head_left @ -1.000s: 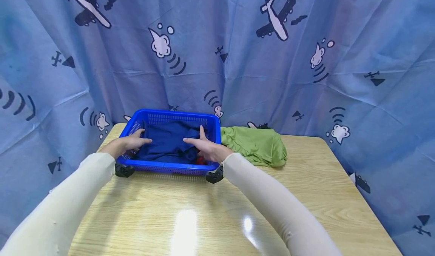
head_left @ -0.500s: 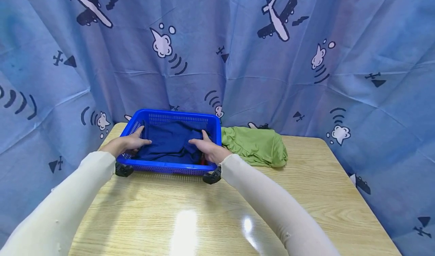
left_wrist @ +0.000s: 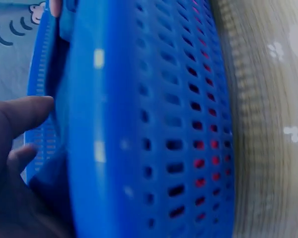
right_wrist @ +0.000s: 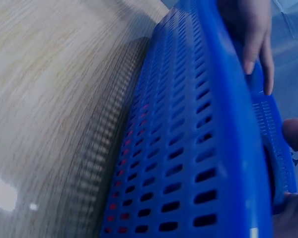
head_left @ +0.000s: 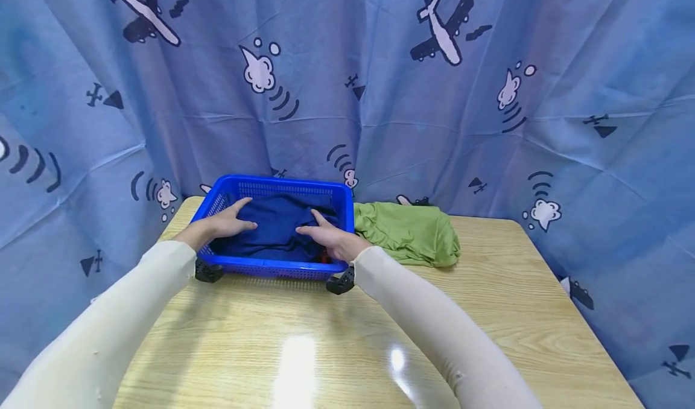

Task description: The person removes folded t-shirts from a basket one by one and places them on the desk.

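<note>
A blue plastic basket [head_left: 271,266] with slotted walls stands at the back left of the table. Navy cloth [head_left: 268,219] lies spread inside it, with folds near the right end. My left hand [head_left: 224,223] is over the cloth's left part, thumb and index finger spread apart. At the right end, my right hand [head_left: 331,238] reaches in over the front rim, thumb and index finger also apart; its lower fingers are hidden. A bit of red [head_left: 324,257] shows beneath the navy cloth by the right hand. In the left wrist view the left thumb [left_wrist: 32,111] is beside the rim.
A folded green cloth [head_left: 404,234] lies on the wooden table [head_left: 434,324], just right of the basket. Behind the table hangs a blue curtain [head_left: 309,95] with airplane prints. Black wrist cameras [head_left: 340,281] sit under both wrists, close to the basket's front wall.
The left hand has moved right, away from the basket's left wall and over the cloth. The right hand first shifted slightly right, then a little left. The basket and green cloth stay put.
</note>
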`<state>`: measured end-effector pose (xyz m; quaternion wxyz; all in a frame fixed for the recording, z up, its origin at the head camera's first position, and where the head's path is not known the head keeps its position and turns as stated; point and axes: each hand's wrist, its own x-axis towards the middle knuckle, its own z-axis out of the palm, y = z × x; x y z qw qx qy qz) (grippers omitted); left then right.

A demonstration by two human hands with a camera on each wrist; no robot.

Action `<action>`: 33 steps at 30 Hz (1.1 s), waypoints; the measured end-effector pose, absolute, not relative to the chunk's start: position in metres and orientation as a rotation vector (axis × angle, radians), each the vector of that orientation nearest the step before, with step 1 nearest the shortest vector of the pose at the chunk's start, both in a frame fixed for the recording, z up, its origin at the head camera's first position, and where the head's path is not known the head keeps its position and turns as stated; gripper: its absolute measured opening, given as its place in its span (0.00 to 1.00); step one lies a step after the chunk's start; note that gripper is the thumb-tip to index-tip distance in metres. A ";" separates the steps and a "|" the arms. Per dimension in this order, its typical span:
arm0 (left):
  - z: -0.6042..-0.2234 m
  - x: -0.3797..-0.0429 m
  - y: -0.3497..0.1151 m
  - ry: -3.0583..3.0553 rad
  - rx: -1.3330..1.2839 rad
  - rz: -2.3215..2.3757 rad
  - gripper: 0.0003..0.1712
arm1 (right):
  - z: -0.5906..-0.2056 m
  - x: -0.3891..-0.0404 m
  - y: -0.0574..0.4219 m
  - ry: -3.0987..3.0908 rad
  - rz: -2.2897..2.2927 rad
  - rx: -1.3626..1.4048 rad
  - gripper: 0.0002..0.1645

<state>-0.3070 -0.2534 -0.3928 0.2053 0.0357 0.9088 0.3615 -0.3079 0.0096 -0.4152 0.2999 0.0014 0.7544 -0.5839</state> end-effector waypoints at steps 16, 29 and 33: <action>-0.359 -0.322 -0.237 2.379 0.143 1.166 0.38 | -0.416 -0.313 0.012 1.953 -1.541 -0.051 0.49; -0.373 -0.322 -0.236 2.301 0.038 0.985 0.43 | -0.419 -0.319 0.014 1.933 -1.375 -0.089 0.47; -0.378 -0.321 -0.247 2.346 0.096 0.885 0.34 | -0.421 -0.321 0.010 1.940 -1.369 -0.118 0.44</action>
